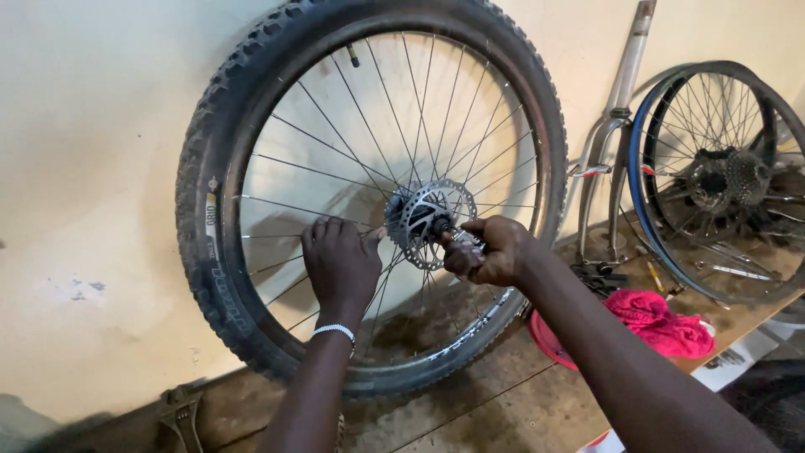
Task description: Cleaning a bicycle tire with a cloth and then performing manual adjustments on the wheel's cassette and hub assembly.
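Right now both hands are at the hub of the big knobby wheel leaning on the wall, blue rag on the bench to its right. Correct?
Not quite: the rag is pink, not blue. The head view shows it. The rest holds: left hand and right hand are at the hub of the knobby wheel leaning on the wall.

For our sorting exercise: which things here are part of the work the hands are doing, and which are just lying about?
In use:
bicycle wheel
brake disc
left hand, on the spokes
right hand, at the hub

Lying about:
second wheel
bike frame
pink cloth
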